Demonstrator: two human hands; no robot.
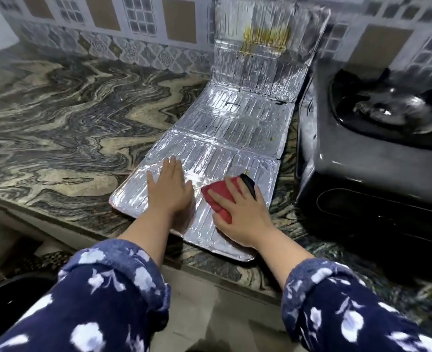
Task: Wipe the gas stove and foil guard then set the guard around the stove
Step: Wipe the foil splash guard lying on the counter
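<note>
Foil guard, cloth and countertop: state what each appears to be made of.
Foil guard: thin embossed aluminium foil, judging by its mirror-bright, crinkled, ribbed panels and fold creases. Cloth: soft matte red fabric, bunched under the right hand; exact fibre unclear. Countertop: polished stone, likely granite or marble, given its swirling grey-beige veins and sheen.

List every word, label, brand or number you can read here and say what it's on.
None can be read.
Foil guard: embossed ribs and stains only.
Gas stove: no marking can be made out; it is blurred.
Red cloth under the right hand: plain.
</note>
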